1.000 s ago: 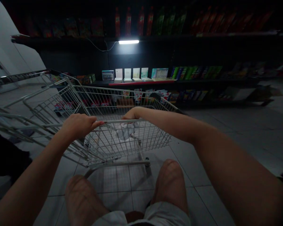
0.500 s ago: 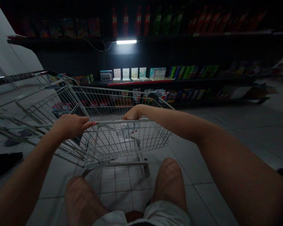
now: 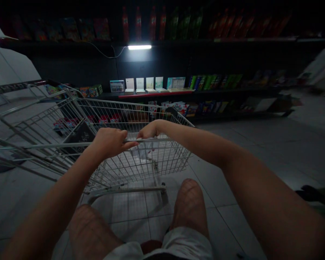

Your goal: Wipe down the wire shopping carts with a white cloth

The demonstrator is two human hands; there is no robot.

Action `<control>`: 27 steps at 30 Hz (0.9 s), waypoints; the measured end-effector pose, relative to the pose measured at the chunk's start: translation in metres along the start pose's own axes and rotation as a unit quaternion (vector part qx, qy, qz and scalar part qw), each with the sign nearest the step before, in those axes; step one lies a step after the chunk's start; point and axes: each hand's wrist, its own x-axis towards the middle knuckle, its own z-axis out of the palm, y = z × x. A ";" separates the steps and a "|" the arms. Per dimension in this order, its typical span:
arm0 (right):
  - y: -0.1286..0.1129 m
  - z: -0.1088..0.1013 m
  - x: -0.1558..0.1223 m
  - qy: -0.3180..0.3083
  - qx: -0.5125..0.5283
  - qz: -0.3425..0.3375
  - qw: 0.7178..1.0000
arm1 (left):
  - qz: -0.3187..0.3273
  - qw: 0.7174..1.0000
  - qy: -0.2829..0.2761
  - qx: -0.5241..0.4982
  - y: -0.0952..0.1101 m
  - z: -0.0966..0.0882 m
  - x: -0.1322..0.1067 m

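A metal wire shopping cart (image 3: 130, 168) stands sideways before my knees. My left hand (image 3: 112, 142) is closed over its near top rail, thumb and fingers around the bar. Reaching over that rail from the right, my right hand (image 3: 148, 130) is inside the basket. It is closed on a crumpled white cloth (image 3: 143, 150), seen through the wires against the inner side of the near wall. The fingertips of my right hand are partly hidden behind the rail and wires.
Behind the cart are dark shelves (image 3: 157, 94) with books (image 3: 176, 83), snack packs and bottles (image 3: 153, 23). A lit tube lamp (image 3: 139, 47) hangs under the upper shelf. Dark shoes (image 3: 9, 164) show at far left. Tiled floor (image 3: 227, 180) lies to the right.
My left hand has slid right along the top rail, closer to my right hand. My right hand stays inside the basket with the cloth. The view has shifted slightly.
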 end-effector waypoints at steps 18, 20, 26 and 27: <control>0.009 0.005 -0.056 0.186 -0.042 -0.075 0.979 | 0.010 0.999 -0.029 -0.017 0.018 0.017 0.017; 0.004 0.031 -0.061 0.257 -0.108 -0.111 0.954 | 0.016 0.999 -0.045 -0.013 0.015 0.017 0.018; 0.056 0.119 -0.023 0.581 -0.362 -0.189 0.704 | 0.039 0.994 -0.100 -0.032 0.000 0.015 0.016; 0.078 0.124 -0.021 0.621 -0.392 -0.202 0.649 | 0.033 0.993 -0.108 -0.034 -0.003 0.016 0.015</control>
